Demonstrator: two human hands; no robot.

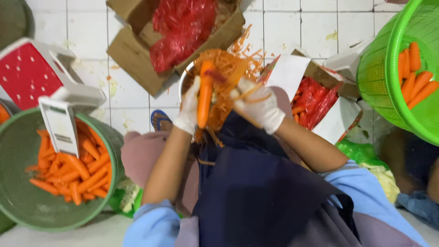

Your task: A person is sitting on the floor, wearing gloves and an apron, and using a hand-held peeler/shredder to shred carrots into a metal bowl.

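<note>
Head view, looking straight down. Left hand (189,110), gloved white, closed round a carrot (205,93) held upright at about twelve o'clock over a metal bowl (183,82), presumably so shreds (228,68) dropped in. Right hand (260,109), also gloved, curled shut at three o'clock of the carrot on what seemed a peeler, blurred and hard to make out. Green basket (18,183) of cut carrots at eight o'clock, a white slicer (59,123) propped on its rim. Brighter green basket (388,68) at two o'clock. Cardboard box (132,50) above.
</note>
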